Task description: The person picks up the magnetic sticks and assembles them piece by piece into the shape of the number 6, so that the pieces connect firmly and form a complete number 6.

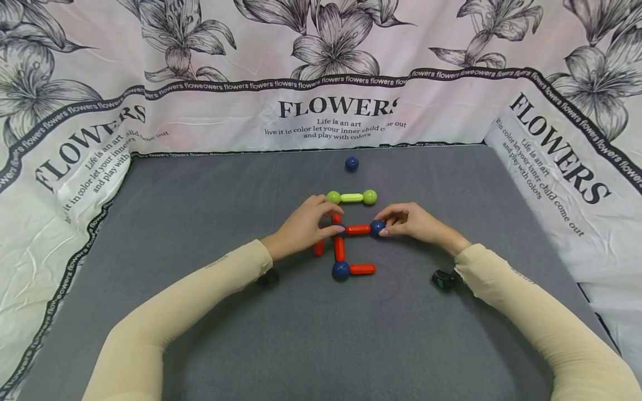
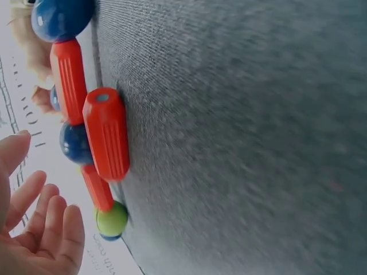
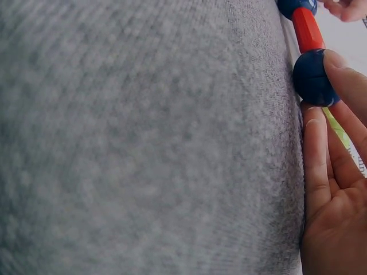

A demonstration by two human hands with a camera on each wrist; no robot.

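My right hand (image 1: 413, 224) pinches a blue ball (image 1: 378, 228) between thumb and fingers, as the right wrist view shows close up. That ball sits at the end of a red stick (image 1: 358, 229), which runs left to another blue ball (image 2: 74, 143). Over this middle ball hovers my left hand (image 1: 303, 224), its fingers spread and relaxed, with a gap between them and the ball in the left wrist view. Red sticks (image 1: 339, 249) also run forward and back from it. Nearest me, a blue ball (image 1: 340, 271) joins a red stick (image 1: 362, 269) pointing right.
A separate red stick (image 1: 319, 248) lies left of the joined pieces, partly behind my left hand. At the back are a green stick (image 1: 351, 197) with a green ball at each end and a lone blue ball (image 1: 352, 164). Printed cloth (image 1: 210, 120) borders the grey table (image 1: 361, 340).
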